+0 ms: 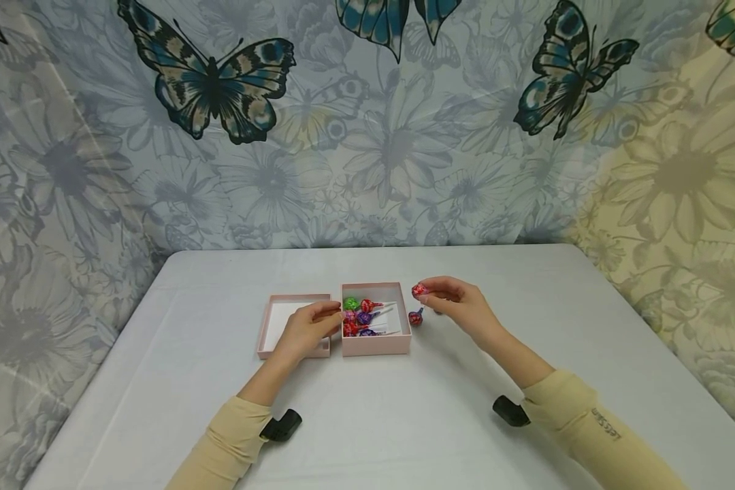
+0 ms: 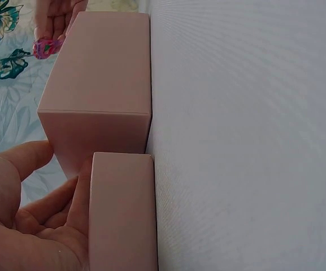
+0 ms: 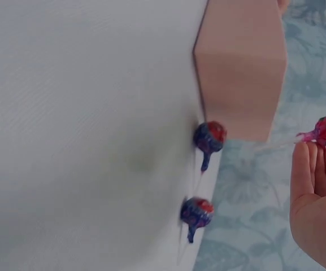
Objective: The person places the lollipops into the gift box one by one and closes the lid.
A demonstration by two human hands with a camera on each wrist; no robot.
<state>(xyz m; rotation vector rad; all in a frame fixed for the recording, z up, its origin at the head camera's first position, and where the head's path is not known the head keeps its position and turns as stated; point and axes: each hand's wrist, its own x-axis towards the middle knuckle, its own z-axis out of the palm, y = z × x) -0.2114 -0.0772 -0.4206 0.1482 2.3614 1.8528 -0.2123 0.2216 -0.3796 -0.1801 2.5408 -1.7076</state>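
My right hand [image 1: 459,303] pinches a red and pink lollipop [image 1: 419,290] by its wrapped head, raised above the table just right of a pink box [image 1: 376,346]. In the right wrist view, its pale stick points toward the box. My left hand [image 1: 306,330] touches the box's left side, thumb tip at the rim and fingers against the wall in the left wrist view. Several wrapped lollipops [image 1: 365,318], green, red and purple, lie inside with sticks to the right. Two blue-and-red lollipops [image 3: 210,137] lie on the table right of the box.
A shallow pink lid [image 1: 269,327] with a white inside lies left of the box, partly under my left hand. A white cloth covers the table [image 1: 355,422]. Behind it hangs a butterfly-and-flower printed backdrop [image 1: 398,150].
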